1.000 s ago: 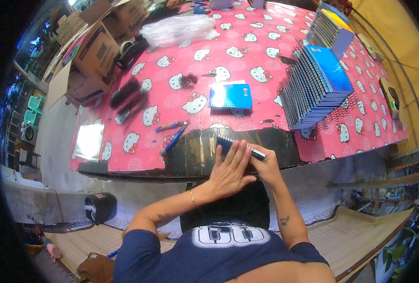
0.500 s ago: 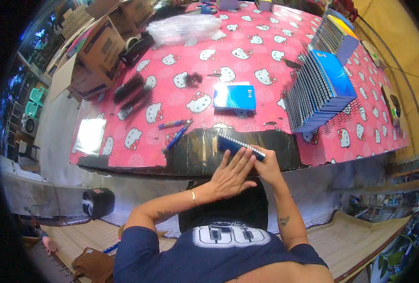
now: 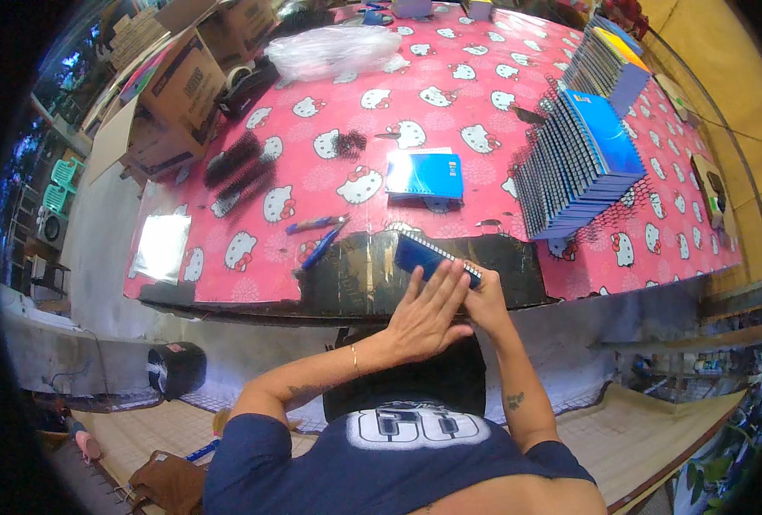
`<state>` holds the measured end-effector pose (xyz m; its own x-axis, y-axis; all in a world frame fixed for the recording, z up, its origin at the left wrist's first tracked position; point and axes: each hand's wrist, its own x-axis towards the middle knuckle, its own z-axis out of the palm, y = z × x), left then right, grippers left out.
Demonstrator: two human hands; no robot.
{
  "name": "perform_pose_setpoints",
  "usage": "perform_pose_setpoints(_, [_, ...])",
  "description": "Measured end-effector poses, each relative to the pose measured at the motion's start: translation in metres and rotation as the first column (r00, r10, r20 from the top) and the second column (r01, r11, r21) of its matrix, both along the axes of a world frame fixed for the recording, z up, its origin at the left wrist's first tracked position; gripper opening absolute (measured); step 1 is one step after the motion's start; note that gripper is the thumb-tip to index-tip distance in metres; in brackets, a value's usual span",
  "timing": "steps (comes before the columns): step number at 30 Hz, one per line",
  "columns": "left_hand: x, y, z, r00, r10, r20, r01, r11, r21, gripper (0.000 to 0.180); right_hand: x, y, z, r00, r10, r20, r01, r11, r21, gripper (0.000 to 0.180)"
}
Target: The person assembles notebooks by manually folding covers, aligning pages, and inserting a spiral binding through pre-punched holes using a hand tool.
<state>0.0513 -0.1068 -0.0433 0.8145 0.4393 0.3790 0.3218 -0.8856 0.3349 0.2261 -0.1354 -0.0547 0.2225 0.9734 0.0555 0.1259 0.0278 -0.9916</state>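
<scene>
A dark blue spiral notebook (image 3: 417,256) is held tilted at the near edge of the table, its pale coil running along the upper side. My right hand (image 3: 486,299) grips its right end, thumb and fingers closed around it. Across the cover's lower part lies my left hand (image 3: 430,311), fingers stretched out and flat, thumb apart; it hides part of the notebook. Left of the notebook rest blue-handled pliers (image 3: 321,247). Beyond it a bright blue spiral notebook (image 3: 426,177) lies flat, and a tall stack of blue spiral notebooks (image 3: 580,167) leans to the right.
A pink cat-patterned cover (image 3: 312,193) spreads over the table, with a bare dark strip (image 3: 347,279) in front. Black coils (image 3: 242,176) and a shiny clear sheet (image 3: 163,247) lie left. Cardboard boxes (image 3: 175,103), clear plastic (image 3: 334,51) and another notebook stack (image 3: 602,69) stand farther back.
The notebook has tipped so that more of its dark blue cover faces up. My left hand stays flat on it, and my right hand keeps its grip, both shifted only slightly.
</scene>
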Motion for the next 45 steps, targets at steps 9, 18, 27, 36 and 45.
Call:
perform_pose_setpoints(9, [-0.008,0.025,0.068,0.923,0.272,0.271,0.047,0.622,-0.782,0.048,-0.026,-0.022,0.091,0.880,-0.048,0.473,-0.028,0.988,0.153,0.084])
perform_pose_setpoints(18, [-0.063,0.103,0.046,0.912,0.386,-0.138,-0.398,0.914,-0.072,0.059,-0.006,0.010,0.072,0.463,-0.274,0.843,-0.085,0.933,0.350,0.024])
perform_pose_setpoints(27, [-0.117,0.101,0.029,0.806,0.592,0.021,-0.544,0.754,-0.368,0.042,-0.017,0.019,0.072,0.461,-0.243,0.854,-0.016,0.959,0.282,0.022])
perform_pose_setpoints(36, [-0.052,0.034,0.050,0.869,0.457,0.188,0.314,-0.218,-0.924,0.046,-0.023,0.020,0.076,0.525,-0.265,0.809,0.038,0.957,0.289,0.017])
perform_pose_setpoints(45, [-0.046,0.036,0.067,0.918,0.378,0.121,-0.235,0.763,-0.602,0.035,-0.024,0.017,0.074,0.507,-0.309,0.805,0.007,0.935,0.355,0.017])
